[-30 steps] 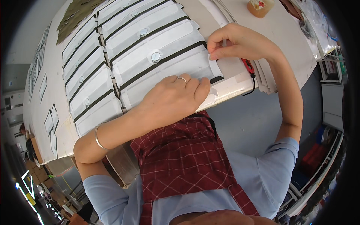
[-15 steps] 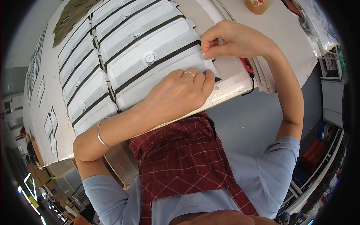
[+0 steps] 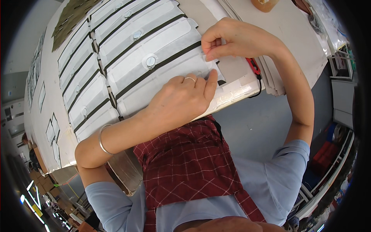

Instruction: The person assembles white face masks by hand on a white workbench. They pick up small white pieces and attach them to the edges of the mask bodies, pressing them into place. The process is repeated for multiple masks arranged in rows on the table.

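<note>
Overlapping white panels with black edges lie in rows on the table, several bearing a round button-like disc [image 3: 150, 62]. Across the nearest white panel [image 3: 141, 96], by the table's front edge, my left hand [image 3: 185, 94] rests with its index finger stretched out toward the panel's right end. It holds nothing, and its palm side is hidden. Over that right end my right hand [image 3: 232, 40] has thumb and index finger pinched together. Between their tips is a small whitish piece of film or paper [image 3: 205, 58], which may be an edge of the panel's covering.
A red cutter-like tool [image 3: 253, 66] with a black cord lies right of the panels. Stacked grey cardboard sheets [image 3: 272, 77] are beyond it. At the far right stands an amber container [image 3: 265, 4]. Olive-coloured pieces [image 3: 71, 23] lie at the far left.
My right hand has shifted slightly left and up, its pinch kept. My left hand stays on the panel, its index finger now straighter and further apart from the others. The view has shifted a little.
</note>
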`<action>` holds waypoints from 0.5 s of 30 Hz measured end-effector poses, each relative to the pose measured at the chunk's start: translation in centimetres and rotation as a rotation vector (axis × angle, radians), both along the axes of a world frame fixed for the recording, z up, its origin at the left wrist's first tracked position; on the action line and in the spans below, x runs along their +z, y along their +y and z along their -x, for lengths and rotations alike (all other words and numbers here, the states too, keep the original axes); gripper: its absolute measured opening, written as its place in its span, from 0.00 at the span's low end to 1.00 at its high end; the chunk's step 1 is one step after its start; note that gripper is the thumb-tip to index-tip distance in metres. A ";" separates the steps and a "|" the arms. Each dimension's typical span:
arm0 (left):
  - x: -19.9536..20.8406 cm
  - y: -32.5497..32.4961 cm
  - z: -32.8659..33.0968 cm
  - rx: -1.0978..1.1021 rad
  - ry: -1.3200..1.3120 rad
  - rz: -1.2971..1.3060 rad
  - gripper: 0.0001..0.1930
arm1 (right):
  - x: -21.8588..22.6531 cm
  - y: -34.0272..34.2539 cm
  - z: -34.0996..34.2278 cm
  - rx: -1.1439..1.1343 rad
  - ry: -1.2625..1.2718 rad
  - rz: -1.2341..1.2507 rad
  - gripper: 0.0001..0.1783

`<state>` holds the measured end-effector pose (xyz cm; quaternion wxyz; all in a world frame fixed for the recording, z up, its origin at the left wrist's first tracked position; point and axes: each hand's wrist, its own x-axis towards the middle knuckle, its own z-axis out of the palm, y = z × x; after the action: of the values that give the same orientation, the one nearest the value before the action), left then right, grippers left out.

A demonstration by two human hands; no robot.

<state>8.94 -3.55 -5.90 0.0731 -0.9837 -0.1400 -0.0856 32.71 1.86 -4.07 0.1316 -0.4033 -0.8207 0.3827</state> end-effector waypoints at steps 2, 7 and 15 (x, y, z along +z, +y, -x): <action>-0.1 0.0 -0.2 0.009 0.013 -0.003 0.29 | -0.1 -0.1 0.1 -0.005 0.029 -0.018 0.09; -0.2 0.0 -0.4 0.024 0.007 0.013 0.27 | -0.9 -0.2 0.0 -0.040 0.088 -0.063 0.09; 1.6 0.2 1.1 0.088 -0.184 0.309 0.17 | 0.9 -4.6 0.7 -0.343 0.122 -0.083 0.07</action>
<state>7.81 -3.38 -4.33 -0.0885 -0.9642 -0.2005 -0.1495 32.03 -2.70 -3.19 0.2609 -0.5075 -0.7456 0.3441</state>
